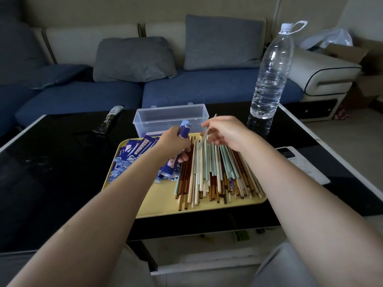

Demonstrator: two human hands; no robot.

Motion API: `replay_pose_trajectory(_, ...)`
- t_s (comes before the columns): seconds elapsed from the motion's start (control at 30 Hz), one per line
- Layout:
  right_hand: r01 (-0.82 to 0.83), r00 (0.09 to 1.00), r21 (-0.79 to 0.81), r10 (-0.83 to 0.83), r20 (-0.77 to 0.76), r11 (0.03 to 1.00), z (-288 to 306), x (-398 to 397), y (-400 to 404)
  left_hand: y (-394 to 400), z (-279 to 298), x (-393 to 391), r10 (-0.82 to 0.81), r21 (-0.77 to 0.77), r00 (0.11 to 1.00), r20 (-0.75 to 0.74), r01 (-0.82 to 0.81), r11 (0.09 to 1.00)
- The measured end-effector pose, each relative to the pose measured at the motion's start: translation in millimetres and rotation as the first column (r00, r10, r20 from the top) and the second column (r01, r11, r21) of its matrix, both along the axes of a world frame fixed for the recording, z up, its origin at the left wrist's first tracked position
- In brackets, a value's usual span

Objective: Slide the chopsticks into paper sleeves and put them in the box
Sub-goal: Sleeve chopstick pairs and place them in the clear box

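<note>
Your forearms reach over the yellow tray (157, 206) on the black table (51, 172). Your left hand (176, 141) grips a blue sleeve (184, 128), its top end sticking up above the fingers. Your right hand (226, 131) pinches one pale chopstick (207, 131), tilted, tip up toward the box (170, 117). Loose chopsticks (217, 175) lie heaped on the tray's right half, more sleeves (132, 156) on its left. That clear box sits open just behind the tray, a water bottle (271, 75) to its right.
</note>
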State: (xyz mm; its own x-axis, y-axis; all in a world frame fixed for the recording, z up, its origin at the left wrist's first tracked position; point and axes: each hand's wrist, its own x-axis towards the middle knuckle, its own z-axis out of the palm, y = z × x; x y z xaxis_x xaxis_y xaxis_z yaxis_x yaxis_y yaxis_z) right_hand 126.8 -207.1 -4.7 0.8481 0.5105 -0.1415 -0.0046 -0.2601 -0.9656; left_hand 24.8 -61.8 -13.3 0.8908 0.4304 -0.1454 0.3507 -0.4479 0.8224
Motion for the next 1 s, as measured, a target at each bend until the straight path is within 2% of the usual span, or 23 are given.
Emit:
replay_pose_trajectory(0.1,-0.038,0.989,0.266,0.075,-0.13,0.963,3.0,-0.9,3.6,4.8,0.8,-6.3,-0.029,0.141,0.998,-0.053,0.036,0.989)
replay_pose_trajectory(0.27,0.086,0.991,0.331,-0.045,-0.13,0.94,4.2,2.7,10.2,16.6,-3.4,-10.4,-0.022,0.176,0.992,-0.128,0.045,0.983)
replay_pose_trajectory(0.4,0.103,0.988,0.374,-0.05,-0.147,0.922,7.3,0.4,17.0,25.1,-4.1,-17.2,-0.17,-0.062,0.981,-0.091,0.165,0.984)
replay_pose_trajectory(0.5,0.087,0.991,0.366,-0.043,-0.128,0.927,9.2,-6.2,21.4,26.1,0.9,-23.0,-0.295,-0.274,0.95,-0.098,0.259,0.926)
replay_pose_trajectory(0.57,0.079,0.996,0.318,-0.062,-0.062,0.945,7.8,-8.8,23.9,25.4,4.6,-25.4,-0.326,-0.348,0.942,-0.083,0.279,0.895)
replay_pose_trajectory(0.8,0.167,0.986,0.325,-0.153,-0.068,0.931,3.2,-1.3,27.1,26.5,7.5,-26.0,-0.314,-0.487,0.948,-0.05,0.252,0.836)
replay_pose_trajectory(0.9,0.162,0.986,0.362,-0.137,-0.095,0.918,5.1,-1.3,26.9,30.7,4.4,-25.2,-0.289,-0.46,0.955,-0.065,0.229,0.858)
replay_pose_trajectory(1.0,0.129,0.992,0.313,-0.122,-0.041,0.941,2.5,-1.9,26.8,32.1,1.3,-25.9,-0.283,-0.414,0.957,-0.065,0.232,0.88)
